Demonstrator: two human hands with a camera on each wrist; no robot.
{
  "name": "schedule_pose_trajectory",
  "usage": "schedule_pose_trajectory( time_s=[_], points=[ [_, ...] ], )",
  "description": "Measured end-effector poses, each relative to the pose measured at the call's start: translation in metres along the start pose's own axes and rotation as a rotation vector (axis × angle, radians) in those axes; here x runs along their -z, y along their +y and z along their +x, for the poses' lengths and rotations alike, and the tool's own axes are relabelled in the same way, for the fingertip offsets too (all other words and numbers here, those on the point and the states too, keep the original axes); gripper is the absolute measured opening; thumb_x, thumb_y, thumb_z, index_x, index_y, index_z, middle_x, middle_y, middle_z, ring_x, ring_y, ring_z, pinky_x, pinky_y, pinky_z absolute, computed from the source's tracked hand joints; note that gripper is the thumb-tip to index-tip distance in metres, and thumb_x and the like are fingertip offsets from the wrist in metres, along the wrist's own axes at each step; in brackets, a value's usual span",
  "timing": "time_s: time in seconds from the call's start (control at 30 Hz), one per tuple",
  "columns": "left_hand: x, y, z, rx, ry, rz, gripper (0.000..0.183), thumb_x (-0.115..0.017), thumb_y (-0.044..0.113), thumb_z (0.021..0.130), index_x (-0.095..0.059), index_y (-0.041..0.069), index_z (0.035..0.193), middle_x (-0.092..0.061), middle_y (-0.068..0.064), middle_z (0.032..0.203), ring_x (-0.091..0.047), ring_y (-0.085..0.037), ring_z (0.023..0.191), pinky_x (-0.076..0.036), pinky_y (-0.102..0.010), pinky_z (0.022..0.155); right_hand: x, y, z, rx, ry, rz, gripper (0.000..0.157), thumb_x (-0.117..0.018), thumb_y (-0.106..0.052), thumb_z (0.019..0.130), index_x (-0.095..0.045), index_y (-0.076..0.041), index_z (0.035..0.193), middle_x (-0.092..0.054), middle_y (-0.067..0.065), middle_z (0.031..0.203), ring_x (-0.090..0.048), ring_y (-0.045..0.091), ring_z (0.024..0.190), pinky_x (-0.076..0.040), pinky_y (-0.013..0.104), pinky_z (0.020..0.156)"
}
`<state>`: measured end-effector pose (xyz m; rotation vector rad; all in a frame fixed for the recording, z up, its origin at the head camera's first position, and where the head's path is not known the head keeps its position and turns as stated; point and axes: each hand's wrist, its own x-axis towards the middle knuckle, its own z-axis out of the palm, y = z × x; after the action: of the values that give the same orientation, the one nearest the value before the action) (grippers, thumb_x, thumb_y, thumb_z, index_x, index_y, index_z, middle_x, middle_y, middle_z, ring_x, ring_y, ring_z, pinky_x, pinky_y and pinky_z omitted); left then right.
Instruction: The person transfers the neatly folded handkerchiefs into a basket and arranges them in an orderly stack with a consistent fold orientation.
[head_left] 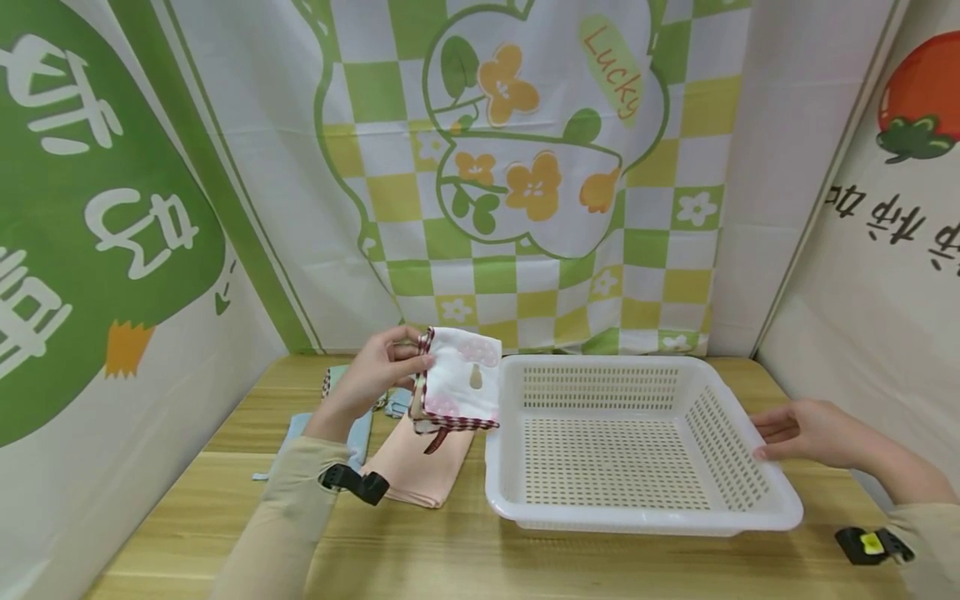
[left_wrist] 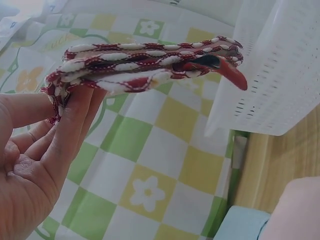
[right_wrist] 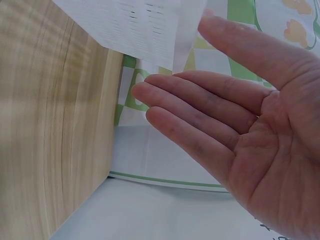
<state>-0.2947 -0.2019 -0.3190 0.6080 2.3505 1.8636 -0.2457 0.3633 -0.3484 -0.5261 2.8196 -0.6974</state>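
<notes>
My left hand pinches a folded white towel by its left edge, thumb on the near side. The towel has pink prints and a dark red checked border, and a red loop hangs from it. It is held up just left of a white plastic basket. At the basket's right rim is my right hand, its fingers nearly straight and its thumb tip at the rim; firm contact is hard to tell. The right wrist view shows the right palm with fingers extended beside the basket wall.
A folded peach cloth lies on the wooden table below the towel. Left of it are a light blue cloth, a small blue cloth and a greenish cloth, partly hidden by my left arm. A checked curtain hangs behind.
</notes>
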Motion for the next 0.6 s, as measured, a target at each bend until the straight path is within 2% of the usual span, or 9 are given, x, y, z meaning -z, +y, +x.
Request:
schedule_pose_trajectory(
  time_s=[0.6],
  points=[
    [-0.017, 0.000, 0.016, -0.016, -0.032, -0.062, 0.025, -0.066, 0.014, 0.090, -0.048, 0.006, 0.106, -0.061, 0.000, 0.072, -0.059, -0.012, 0.065, -0.055, -0.034, 0.061, -0.001, 0.000, 0.000, 0.005, 0.001, 0.015, 0.058, -0.074, -0.030, 0.082, -0.058, 0.014, 0.117, -0.069, 0.020, 0.104, -0.069, 0.011, 0.085, -0.056, 0.023, 0.069]
  ],
)
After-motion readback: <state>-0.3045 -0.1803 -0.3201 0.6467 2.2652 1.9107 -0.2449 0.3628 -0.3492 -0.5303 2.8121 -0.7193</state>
